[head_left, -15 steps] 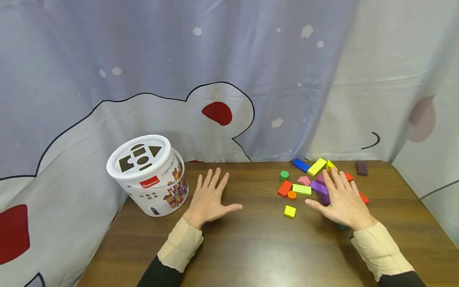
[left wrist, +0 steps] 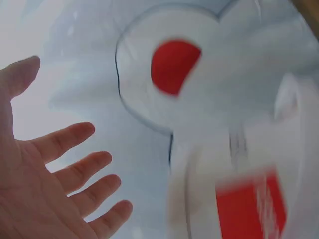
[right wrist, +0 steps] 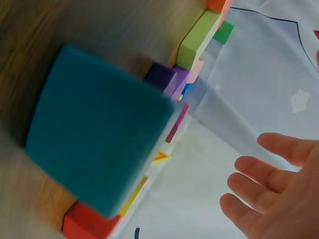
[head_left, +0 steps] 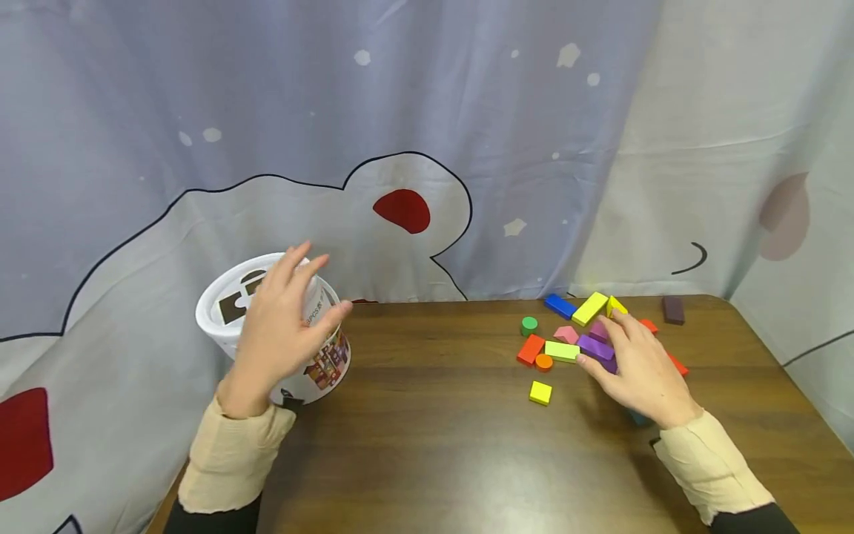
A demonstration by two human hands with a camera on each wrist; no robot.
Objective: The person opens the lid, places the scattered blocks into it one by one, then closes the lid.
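My left hand [head_left: 276,337] is raised in front of a white lidded bucket [head_left: 215,305] at the table's left, its fingers extended and holding nothing. The lid has shaped holes; the hand hides part of it. In the left wrist view the bucket's red label [left wrist: 249,206] shows blurred beside the spread fingers [left wrist: 82,169]. Over the right-hand pile hovers my right hand [head_left: 643,374], loosely extended and empty. Close to its thumb are purple blocks [head_left: 596,346]. A teal block [right wrist: 99,129] stands near the right wrist, mostly hidden under the hand in the head view.
Left of the pile lie a yellow block [head_left: 540,393], an orange disc [head_left: 543,363], a red block [head_left: 531,349] and a green cylinder [head_left: 529,325]. Farther back are blue [head_left: 560,306] and yellow-green [head_left: 590,308] blocks. A dark block [head_left: 673,310] sits at the back right, before a patterned curtain [head_left: 414,96].
My left hand has moved left and up from the table's middle to in front of the bucket. The right hand stays over the pile, its fingers now more bent and closer together.
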